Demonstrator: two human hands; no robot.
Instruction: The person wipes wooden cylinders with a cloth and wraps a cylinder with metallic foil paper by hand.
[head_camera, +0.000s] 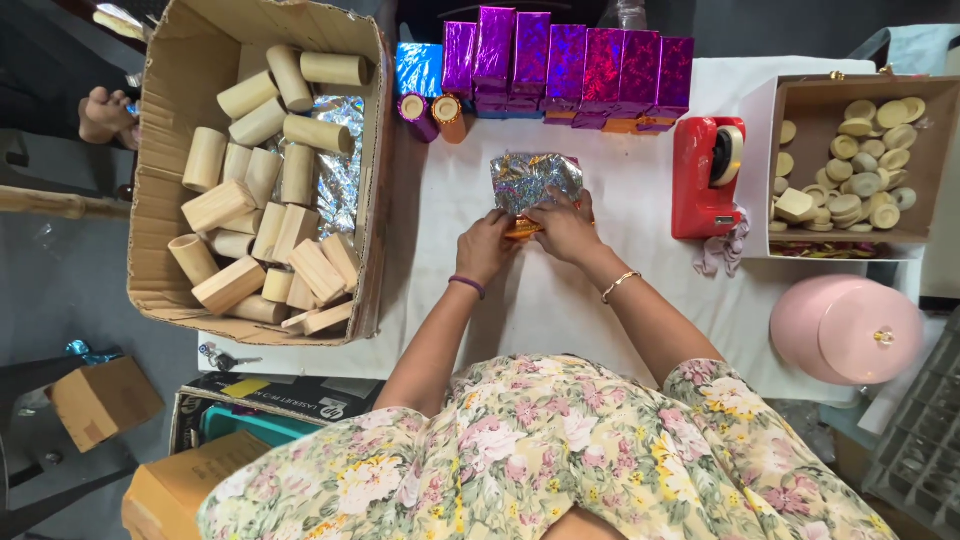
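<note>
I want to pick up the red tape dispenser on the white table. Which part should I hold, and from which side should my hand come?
Probably grip the red tape dispenser across its long body, just below the tape roll. Come from above: the cardboard box of wooden discs stands close on one side, while the white table is bare on the side toward the right hand.

Floral dress (560, 450), yellow-pink; purple band on left wrist (466, 284); gold bangle on right wrist (619, 284).

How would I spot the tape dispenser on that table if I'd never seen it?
Find the white table, then the open box of wooden discs at its right end. The tape dispenser stands just left of that box: the only bright red thing, with a pale roll on top.
</note>
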